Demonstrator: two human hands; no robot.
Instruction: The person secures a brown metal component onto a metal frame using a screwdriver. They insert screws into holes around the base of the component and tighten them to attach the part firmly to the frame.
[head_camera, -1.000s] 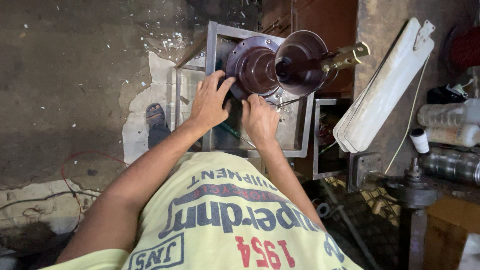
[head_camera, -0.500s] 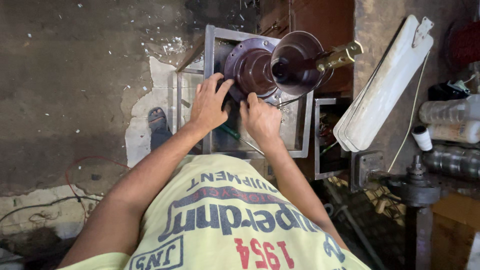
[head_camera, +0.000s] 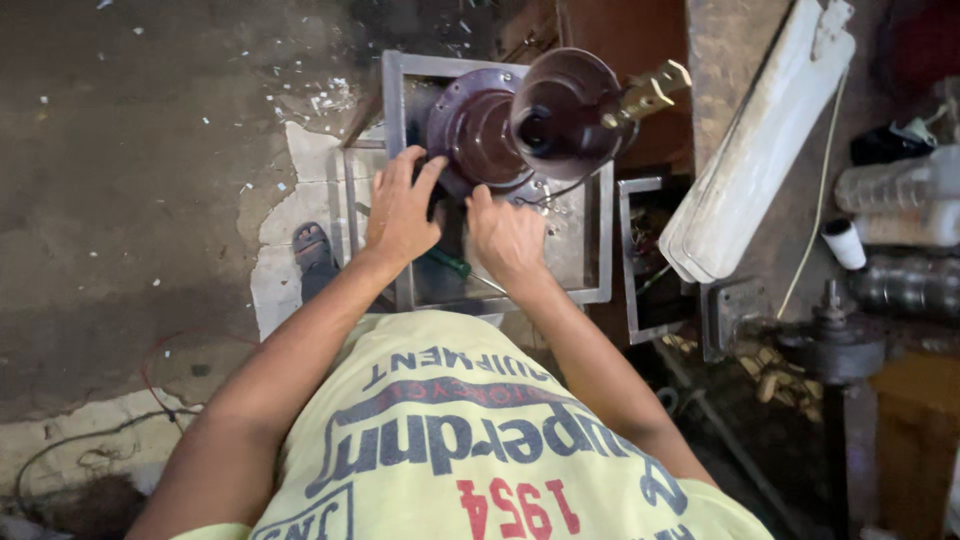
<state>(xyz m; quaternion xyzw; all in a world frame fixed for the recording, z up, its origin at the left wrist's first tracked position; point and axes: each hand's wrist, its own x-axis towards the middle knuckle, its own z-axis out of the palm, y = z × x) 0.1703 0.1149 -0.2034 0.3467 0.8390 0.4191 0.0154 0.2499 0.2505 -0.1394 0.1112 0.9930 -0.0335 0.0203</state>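
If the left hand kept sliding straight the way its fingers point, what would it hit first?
The left hand already has its fingers at the rim of the dark purple flange; going on, it would likely press into that, though depth is hard to judge.

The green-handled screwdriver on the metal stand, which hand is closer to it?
Right. The right hand sits just right of the green-handled screwdriver, almost over its shaft. The left hand is up and left of it, fingers on the dark brown flange.

Scene was dim and unevenly lit. Light fell from above onto the yellow shirt (head_camera: 470, 440) and the metal frame (head_camera: 500, 180). The concrete floor (head_camera: 130, 150) lay in murky shadow. Upper right corner was dark. Wide-angle distortion stretched the edges; detail was soft throughout.
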